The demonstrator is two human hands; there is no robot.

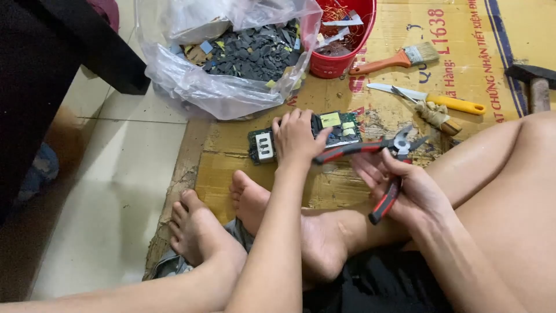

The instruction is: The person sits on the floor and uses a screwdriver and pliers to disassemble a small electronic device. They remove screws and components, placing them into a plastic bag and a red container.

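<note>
Soft indoor light, bright enough, from above. No hard shadows; only a faint one under the left hand on the cardboard. Shiny glare on the plastic bag beyond the fingers. Sharp around the fingertips and the pliers. Dark and murky far left of the fingers. A little blur near the bottom edge.
</note>
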